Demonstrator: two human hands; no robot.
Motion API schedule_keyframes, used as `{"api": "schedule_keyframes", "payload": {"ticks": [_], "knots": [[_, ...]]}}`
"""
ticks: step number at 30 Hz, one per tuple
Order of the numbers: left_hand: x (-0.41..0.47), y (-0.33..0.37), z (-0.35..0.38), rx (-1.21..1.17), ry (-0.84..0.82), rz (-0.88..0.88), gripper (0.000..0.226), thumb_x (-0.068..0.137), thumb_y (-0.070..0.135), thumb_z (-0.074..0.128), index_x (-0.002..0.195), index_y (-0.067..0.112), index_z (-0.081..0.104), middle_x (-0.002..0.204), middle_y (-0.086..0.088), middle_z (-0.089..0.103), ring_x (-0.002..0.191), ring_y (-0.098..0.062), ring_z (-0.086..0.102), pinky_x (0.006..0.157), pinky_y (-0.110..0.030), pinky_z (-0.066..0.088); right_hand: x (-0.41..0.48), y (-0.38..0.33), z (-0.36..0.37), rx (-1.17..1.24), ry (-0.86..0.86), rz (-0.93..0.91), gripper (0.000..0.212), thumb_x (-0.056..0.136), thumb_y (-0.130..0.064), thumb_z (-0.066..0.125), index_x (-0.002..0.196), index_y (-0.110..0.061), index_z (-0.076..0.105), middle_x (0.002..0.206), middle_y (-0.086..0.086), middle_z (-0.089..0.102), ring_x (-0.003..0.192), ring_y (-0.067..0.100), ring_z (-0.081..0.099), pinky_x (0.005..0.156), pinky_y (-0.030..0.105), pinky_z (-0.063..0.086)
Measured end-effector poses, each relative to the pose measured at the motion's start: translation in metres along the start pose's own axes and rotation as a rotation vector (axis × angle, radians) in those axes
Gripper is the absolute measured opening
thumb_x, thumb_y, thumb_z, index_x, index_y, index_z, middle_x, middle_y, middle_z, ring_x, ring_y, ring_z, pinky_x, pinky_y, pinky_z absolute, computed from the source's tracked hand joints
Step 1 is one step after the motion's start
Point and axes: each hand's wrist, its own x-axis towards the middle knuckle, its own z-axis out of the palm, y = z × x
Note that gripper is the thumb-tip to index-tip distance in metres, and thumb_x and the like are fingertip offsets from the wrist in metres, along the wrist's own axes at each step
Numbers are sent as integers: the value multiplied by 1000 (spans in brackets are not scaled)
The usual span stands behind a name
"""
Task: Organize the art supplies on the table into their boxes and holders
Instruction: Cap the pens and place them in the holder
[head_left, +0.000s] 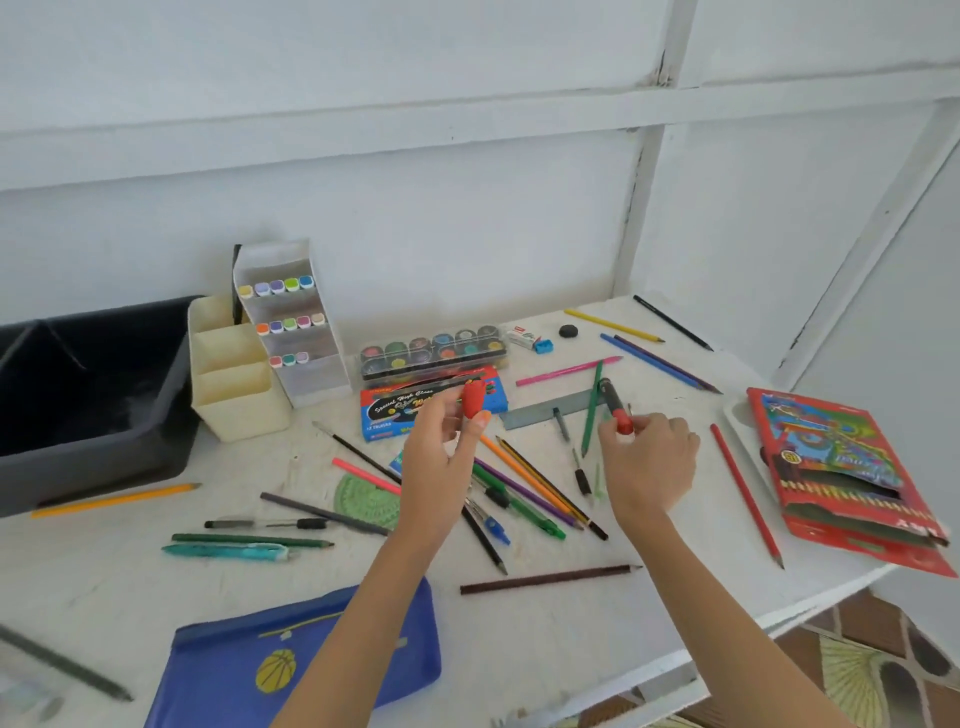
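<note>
Head view shows our left hand (441, 457) pinching a red cap (472, 400) and our right hand (649, 457) gripping the red marker (615, 410), probably to close it before storing.

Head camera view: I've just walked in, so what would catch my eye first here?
Two bare hands mid-table: the left hand pinches a red cap, the right hand grips a red marker. Around them, pencils and pens lie scattered over the white table. A marker rack stands at the back left, and a red pencil box lies at the right edge.
</note>
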Motion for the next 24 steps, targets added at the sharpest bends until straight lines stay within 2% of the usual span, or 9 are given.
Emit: {"api": "schedule_keyframes", "payload": {"ticks": [4, 7, 9, 11, 13, 16, 19, 21, 24], "knots": [[10, 6, -23, 5, 73, 24, 37, 93, 21, 57, 128, 28, 49, 105, 10, 63, 92, -4, 62, 78, -11, 48, -9, -36, -5, 282, 132, -219, 24, 86, -32, 65, 96, -11, 65, 92, 2, 63, 85, 13, 46, 70, 30, 45], [16, 9, -46, -8, 134, 59, 35, 93, 15, 57, 125, 27, 51, 104, 12, 62, 91, -9, 64, 82, -21, 52, -22, -72, -10, 509, -1, -329, 18, 88, -28, 65, 99, -14, 64, 90, -5, 63, 88, 11, 52, 75, 23, 43], [20, 9, -63, -3, 178, 51, 32, 92, 15, 58, 121, 27, 51, 105, 12, 60, 91, -11, 64, 84, -28, 53, -35, -96, -12, 649, -93, -383, 13, 88, -23, 64, 99, -15, 64, 87, -6, 64, 82, 6, 56, 74, 18, 46], [23, 7, -83, -3, 212, 49, 36, 92, 16, 59, 124, 31, 48, 104, 10, 60, 90, -7, 64, 81, -24, 53, -50, -119, -11, 751, -179, -392, 14, 88, -16, 64, 102, -14, 63, 81, -6, 63, 75, -2, 57, 70, 9, 45], [26, 4, -106, 22, 246, 58, 39, 92, 17, 60, 126, 33, 49, 102, 13, 61, 90, -6, 63, 80, -16, 50, -65, -142, -6, 806, -265, -384, 18, 88, -12, 63, 106, -15, 62, 77, -5, 64, 71, -1, 59, 67, 6, 44], [35, 0, -142, 85, 307, 48, 26, 90, 18, 63, 115, 23, 58, 103, 9, 66, 93, -4, 63, 79, -4, 43, -88, -174, 6, 865, -362, -409, 18, 87, -11, 64, 105, -16, 62, 76, 1, 67, 70, 5, 61, 66, 10, 46], [45, -3, -177, 94, 362, 76, 17, 89, 14, 63, 105, 21, 58, 97, 11, 65, 93, -6, 65, 85, -16, 50, -110, -203, 18, 879, -426, -465, 17, 88, -10, 63, 102, -19, 61, 78, -1, 67, 68, 2, 60, 60, 7, 43], [54, -7, -199, 122, 378, 92, 18, 89, 12, 62, 104, 22, 56, 96, 11, 64, 93, -7, 64, 87, -22, 52, -122, -222, 27, 884, -456, -502, 17, 89, -11, 63, 101, -22, 60, 80, -4, 67, 71, 2, 61, 64, 12, 47], [69, -17, -226, 165, 398, 144, 20, 88, 9, 62, 105, 16, 56, 93, 11, 63, 91, -2, 62, 86, -20, 51, -139, -246, 42, 891, -474, -585, 17, 89, -7, 62, 101, -19, 58, 82, -8, 66, 74, -5, 61, 67, 5, 43]]}}
